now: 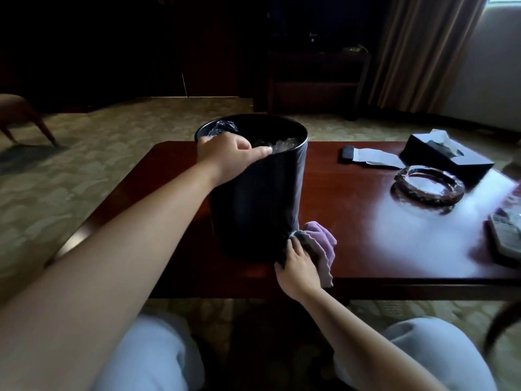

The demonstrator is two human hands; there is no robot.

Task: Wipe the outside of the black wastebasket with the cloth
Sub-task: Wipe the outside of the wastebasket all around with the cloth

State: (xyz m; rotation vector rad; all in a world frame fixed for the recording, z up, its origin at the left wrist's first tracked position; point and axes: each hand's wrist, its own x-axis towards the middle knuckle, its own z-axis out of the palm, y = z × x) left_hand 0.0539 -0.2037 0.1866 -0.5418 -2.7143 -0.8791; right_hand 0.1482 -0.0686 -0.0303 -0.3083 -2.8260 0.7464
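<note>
The black wastebasket [256, 204] stands upright on the dark red table [366, 249], a clear plastic liner showing inside its rim. My left hand [229, 156] grips the near left part of the rim, fingers curled over the edge. My right hand [298, 266] presses a purple and grey cloth [321, 244] against the basket's lower right side, close to the tabletop. The fingers lie fairly flat on the cloth, and part of the cloth bunches out to the right of the hand.
On the right of the table sit a glass ashtray [428, 187], a black tissue box [448, 153], a dark flat item with a paper [366, 156] and a remote [507, 230]. Carpet surrounds the table; my knees are below its near edge.
</note>
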